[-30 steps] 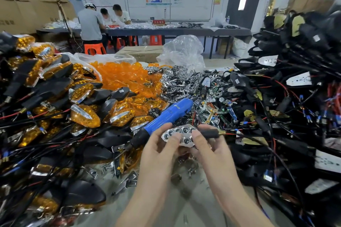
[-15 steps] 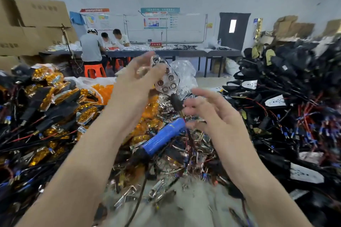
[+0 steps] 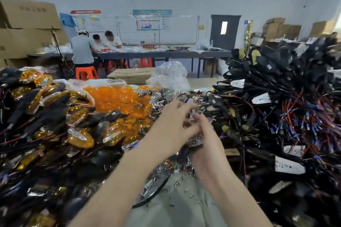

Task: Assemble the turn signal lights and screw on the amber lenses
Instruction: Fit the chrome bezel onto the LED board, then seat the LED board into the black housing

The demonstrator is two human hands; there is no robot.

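Just left hand, right hand, one reflector.

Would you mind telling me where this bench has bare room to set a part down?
Only the grey strip between your forearms, dotted with loose screws. Finished lights crowd the left, wired housings the right, amber lenses behind.

Grey worktable, bare only at the near middle. Finished amber-lensed lights are piled left, loose amber lenses and chrome reflectors at the back, wired black housings heaped right. Small blurred bits, probably screws, are scattered on the bare patch near a black cable.
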